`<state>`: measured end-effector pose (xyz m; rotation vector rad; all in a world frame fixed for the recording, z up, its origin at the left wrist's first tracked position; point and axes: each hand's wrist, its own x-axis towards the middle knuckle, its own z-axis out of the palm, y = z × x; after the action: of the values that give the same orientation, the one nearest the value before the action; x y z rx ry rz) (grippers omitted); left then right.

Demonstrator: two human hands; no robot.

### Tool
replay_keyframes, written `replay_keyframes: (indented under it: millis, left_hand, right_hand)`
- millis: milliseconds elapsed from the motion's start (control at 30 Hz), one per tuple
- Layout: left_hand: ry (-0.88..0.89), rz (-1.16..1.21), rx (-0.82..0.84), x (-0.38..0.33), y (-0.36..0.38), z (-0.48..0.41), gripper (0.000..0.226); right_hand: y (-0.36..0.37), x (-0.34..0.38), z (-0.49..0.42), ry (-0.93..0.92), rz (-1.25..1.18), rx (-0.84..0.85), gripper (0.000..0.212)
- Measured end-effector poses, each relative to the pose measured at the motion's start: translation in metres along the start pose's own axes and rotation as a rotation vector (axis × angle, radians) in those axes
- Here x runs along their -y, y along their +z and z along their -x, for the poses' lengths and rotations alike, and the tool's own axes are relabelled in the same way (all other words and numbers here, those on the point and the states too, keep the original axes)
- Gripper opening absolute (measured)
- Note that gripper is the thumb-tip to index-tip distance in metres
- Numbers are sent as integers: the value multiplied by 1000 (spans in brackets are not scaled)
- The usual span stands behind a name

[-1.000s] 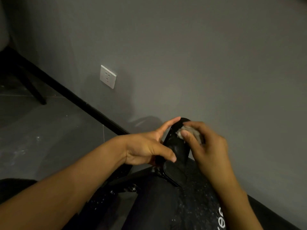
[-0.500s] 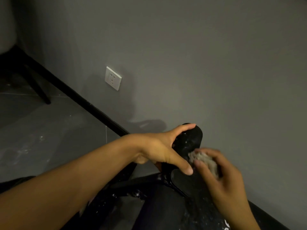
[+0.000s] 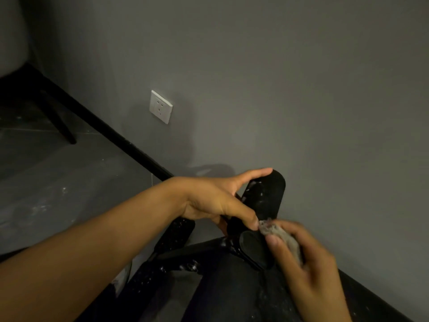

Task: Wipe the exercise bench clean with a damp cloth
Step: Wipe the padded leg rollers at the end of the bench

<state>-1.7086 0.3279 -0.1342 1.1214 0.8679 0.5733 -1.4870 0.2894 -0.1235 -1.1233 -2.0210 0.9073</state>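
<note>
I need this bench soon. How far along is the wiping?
Done: the roller pad looks speck-free near the grey cloth. In hand: left hand holds the pad, right hand rubs the cloth on it. Left: white specks on the pad's top and the bench frame below.

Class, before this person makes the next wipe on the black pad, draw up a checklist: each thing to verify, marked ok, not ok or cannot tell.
1. Left hand steadies the black pad: ok.
2. Right hand grips the cloth: ok.
3. Cloth touching the pad's lower end: ok.
4. Pad free of white specks: not ok, some near its top.
5. Cloth damp: cannot tell.
6. Wall socket away from the cloth: ok.
</note>
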Motion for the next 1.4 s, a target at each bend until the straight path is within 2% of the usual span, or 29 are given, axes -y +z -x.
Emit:
replay_keyframes:
  millis: [133, 233, 333, 467, 567, 700, 867, 933, 1100, 1167, 1233, 1333, 1400]
  left_hand:
    - [-5, 3, -10, 0, 2, -2, 102]
    - [-8, 10, -18, -1, 3, -1, 99]
    - [5, 16, -29, 0, 4, 0, 98]
    - [10, 23, -41, 3, 3, 0, 101]
    - [9, 19, -37, 4, 4, -3, 103]
    - [12, 28, -64, 3, 8, -5, 104]
    - [7, -29, -128, -2, 17, -3, 107]
    - [16, -57, -148, -2, 19, -2, 106]
    - [33, -100, -128, -2, 17, 0, 107]
    - [35, -87, -111, -2, 15, 1, 108]
    - [25, -73, -81, -3, 14, 1, 106]
    - [-2, -59, -53, -3, 10, 3, 97]
    - [-13, -23, -31, -3, 7, 4, 91]
  right_hand:
    - [-8, -11, -34, -69, 188, -1, 12]
    - [-13, -17, -72, -85, 241, -70, 10]
    - [-7, -16, -74, -66, 178, -96, 9]
    - [-1, -6, -23, -15, -12, -42, 15]
    - [-1, 2, 4, 30, -61, -34, 15]
    - [-7, -3, -24, -34, 148, -9, 13]
    - [-8, -11, -79, -69, 404, -191, 15]
    - [-6, -6, -73, -37, 333, -156, 10]
    - [-10, 12, -22, 30, -52, 124, 14]
    - [-17, 10, -25, 71, -77, 167, 15]
    - [-22, 2, -43, 46, 21, 121, 15]
    - [-19, -11, -78, -30, 260, -42, 14]
    - [-15, -15, -84, -51, 323, -93, 15]
